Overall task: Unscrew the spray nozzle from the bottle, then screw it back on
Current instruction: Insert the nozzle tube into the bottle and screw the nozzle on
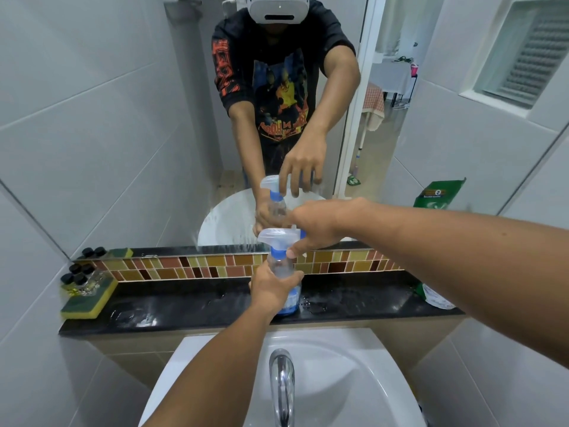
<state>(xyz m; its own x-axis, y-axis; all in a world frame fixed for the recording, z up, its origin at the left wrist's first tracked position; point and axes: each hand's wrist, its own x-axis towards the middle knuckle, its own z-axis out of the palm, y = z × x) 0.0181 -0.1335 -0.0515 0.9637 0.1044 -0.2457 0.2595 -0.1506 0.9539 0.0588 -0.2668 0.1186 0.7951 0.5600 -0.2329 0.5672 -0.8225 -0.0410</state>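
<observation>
Fingers (294,252) of right hand (320,226) pinching spray nozzle (278,238) collar, left hand (272,286) clenched around upright bottle (286,291) on ledge (191,306)

Both forearms are seen bare; in the mirror (123,118), a black printed T-shirt (277,87) and white headset (278,7) are worn.

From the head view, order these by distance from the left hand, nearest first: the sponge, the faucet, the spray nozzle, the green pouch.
From the left hand, gripping the bottle:
1. Spray nozzle, just above it, atop the bottle.
2. Faucet, below, over the sink.
3 and 4. Green pouch, right end of the ledge, and sponge, far left end: too close to call.
</observation>
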